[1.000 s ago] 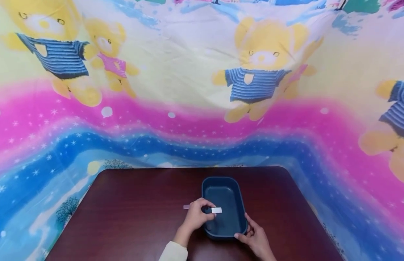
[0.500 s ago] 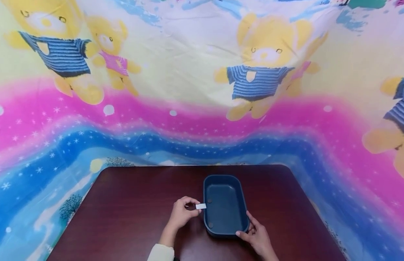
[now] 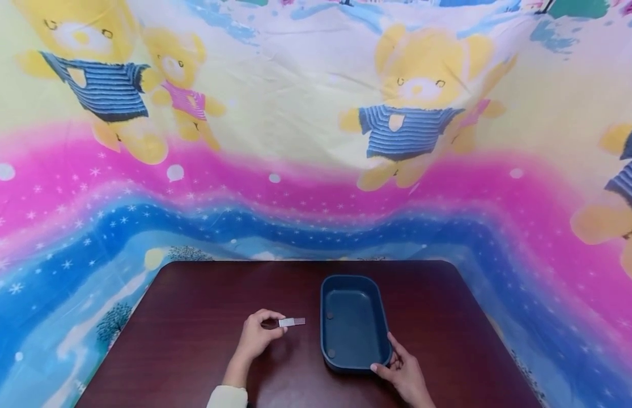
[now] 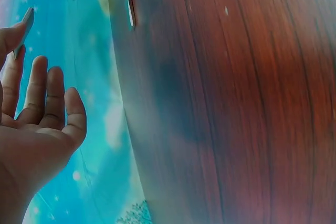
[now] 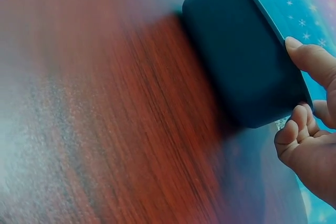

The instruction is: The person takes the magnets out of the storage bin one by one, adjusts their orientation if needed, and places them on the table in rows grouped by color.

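In the head view my left hand (image 3: 257, 334) pinches a small flat white rectangular piece (image 3: 287, 322) between thumb and index finger, left of a dark blue rectangular container (image 3: 353, 362). The left wrist view shows that piece (image 4: 23, 32) thin and edge-on, the other fingers loosely bent. A small pale strip (image 3: 300, 321) lies on the table just beyond the piece. My right hand (image 3: 404, 371) grips the container's near right corner, thumb on the rim and fingers along the outer side. Two small brown round discs (image 3: 330, 315) show along the container's left inside.
The dark red-brown wooden table (image 3: 208, 306) has rounded far corners. A cloth printed with bears (image 3: 412, 130) hangs behind it and along both sides.
My left hand has moved left from over the container, carrying the white piece. This uncovers the discs inside and the strip on the table. My right hand keeps its grip.
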`<act>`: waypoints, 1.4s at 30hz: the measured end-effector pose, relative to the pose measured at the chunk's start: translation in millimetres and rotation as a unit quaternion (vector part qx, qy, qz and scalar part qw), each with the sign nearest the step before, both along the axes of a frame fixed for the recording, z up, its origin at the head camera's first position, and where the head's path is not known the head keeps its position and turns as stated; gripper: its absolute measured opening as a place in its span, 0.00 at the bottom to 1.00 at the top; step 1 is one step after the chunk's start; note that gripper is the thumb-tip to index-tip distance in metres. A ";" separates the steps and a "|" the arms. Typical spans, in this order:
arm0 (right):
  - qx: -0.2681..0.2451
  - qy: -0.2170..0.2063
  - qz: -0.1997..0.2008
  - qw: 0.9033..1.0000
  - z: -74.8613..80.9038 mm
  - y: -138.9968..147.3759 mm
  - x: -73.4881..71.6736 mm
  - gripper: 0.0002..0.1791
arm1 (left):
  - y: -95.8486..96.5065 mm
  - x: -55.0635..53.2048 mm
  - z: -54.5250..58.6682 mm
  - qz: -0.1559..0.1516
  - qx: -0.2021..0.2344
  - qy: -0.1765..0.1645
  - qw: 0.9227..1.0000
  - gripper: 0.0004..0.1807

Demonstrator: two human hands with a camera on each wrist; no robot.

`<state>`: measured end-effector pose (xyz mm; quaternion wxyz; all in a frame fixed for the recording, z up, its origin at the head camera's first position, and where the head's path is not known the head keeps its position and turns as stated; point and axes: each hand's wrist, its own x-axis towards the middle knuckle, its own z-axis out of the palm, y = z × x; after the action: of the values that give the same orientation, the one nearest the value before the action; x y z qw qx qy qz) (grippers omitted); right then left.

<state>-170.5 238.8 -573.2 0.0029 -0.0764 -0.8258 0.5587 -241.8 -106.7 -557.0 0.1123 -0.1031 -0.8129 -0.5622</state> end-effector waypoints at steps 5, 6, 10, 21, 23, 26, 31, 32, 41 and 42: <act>-0.005 0.001 -0.005 1.000 -0.2 -0.1 -0.1 0.48 | -14.5 -1.4 -2.2 0.017 0.014 -0.008 1.000 0.12; -0.005 0.001 -0.005 1.000 -0.2 -0.1 0.0 0.48 | -17.4 -1.5 -3.7 0.021 0.012 -0.010 1.000 0.12; -0.005 0.004 -0.005 1.000 -0.2 -0.1 1.2 0.48 | -29.9 -1.8 -10.3 0.033 -0.002 -0.011 0.999 0.12; -0.031 0.006 -0.010 0.999 -3.1 -0.2 1.0 0.48 | -53.4 -11.8 -24.3 0.066 -0.073 -0.059 0.993 0.12; -0.036 0.007 -0.011 0.999 -3.4 -0.2 1.0 0.48 | -54.6 -13.5 -25.2 0.066 -0.079 -0.057 0.993 0.12; -0.044 0.008 -0.012 0.999 -3.6 -0.2 1.6 0.48 | -55.6 -15.8 -26.7 0.069 -0.091 -0.059 0.992 0.11; -0.048 0.014 -0.012 0.999 -4.7 0.2 2.8 0.48 | -56.4 -19.6 -30.9 0.059 -0.114 -0.068 0.989 0.11; -0.050 0.013 -0.012 0.999 -5.4 0.2 2.8 0.48 | -56.5 -20.2 -32.2 0.056 -0.119 -0.071 0.989 0.11; -0.059 0.009 -0.009 0.998 -8.7 0.7 3.3 0.48 | -59.7 -25.0 -38.2 0.049 -0.170 -0.069 0.982 0.11; -0.059 0.008 -0.008 0.998 -8.6 0.7 3.5 0.48 | -60.4 -26.1 -38.2 0.049 -0.176 -0.066 0.981 0.11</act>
<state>-167.0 239.5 -581.8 0.0098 -0.0784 -0.7906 0.6072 -267.8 -167.1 -595.2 0.0661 -0.0445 -0.9088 -0.4095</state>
